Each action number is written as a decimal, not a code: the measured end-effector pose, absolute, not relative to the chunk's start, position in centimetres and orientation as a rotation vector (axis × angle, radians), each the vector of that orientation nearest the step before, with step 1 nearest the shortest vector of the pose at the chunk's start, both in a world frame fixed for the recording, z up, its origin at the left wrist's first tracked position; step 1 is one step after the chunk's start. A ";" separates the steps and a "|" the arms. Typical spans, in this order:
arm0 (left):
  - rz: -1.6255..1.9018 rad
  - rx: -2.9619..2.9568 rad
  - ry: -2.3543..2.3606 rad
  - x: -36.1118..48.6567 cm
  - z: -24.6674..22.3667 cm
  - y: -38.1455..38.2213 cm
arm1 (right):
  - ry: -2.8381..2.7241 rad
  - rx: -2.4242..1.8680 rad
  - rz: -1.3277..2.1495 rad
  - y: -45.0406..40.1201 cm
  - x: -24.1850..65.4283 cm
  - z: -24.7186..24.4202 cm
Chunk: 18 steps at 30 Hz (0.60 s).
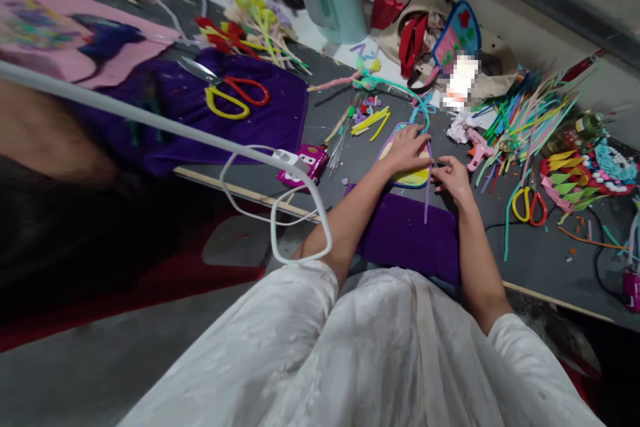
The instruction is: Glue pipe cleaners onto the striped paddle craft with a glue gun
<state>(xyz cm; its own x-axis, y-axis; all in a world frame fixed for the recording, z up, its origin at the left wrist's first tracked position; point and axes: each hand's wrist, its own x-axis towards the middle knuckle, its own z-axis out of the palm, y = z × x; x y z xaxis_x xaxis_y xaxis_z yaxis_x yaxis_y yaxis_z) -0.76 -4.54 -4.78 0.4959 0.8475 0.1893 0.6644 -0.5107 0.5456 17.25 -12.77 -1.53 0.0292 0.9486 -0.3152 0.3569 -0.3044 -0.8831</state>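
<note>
A rounded yellow and pale pink piece [413,179] with a blue and purple fuzzy edge lies on the table before me. My left hand [407,149] rests flat across it, fingers spread, their tips reaching its right edge. Along that edge runs a purple pipe cleaner [426,205], its loose end pointing toward me. Just right of the strip, my right hand [454,180] has its fingers curved and apart; whether the tips touch the strip, I cannot tell. Light blue pipe-cleaner loops [423,110] sit at the top of the piece. Under its near side is a folded purple cloth [407,230].
A pink glue gun [479,150], yellow-red scissors [530,205] and a pipe-cleaner bunch [530,117] lie on the right. Leftward are a magenta power strip [313,163], larger scissors [235,92] and a white cable [200,130] crossing the foreground. Another person's arm [45,133] shows far left.
</note>
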 end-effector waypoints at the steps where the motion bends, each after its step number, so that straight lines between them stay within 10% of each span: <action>1: 0.620 2.341 1.261 -0.8 -4.7 -4.4 | -1.330 -1.714 1.266 -12.7 17.3 -1.5; 18: 0.527 2.339 1.251 -1.1 -3.8 -4.7 | -1.443 -1.706 1.339 -16.4 15.2 -1.4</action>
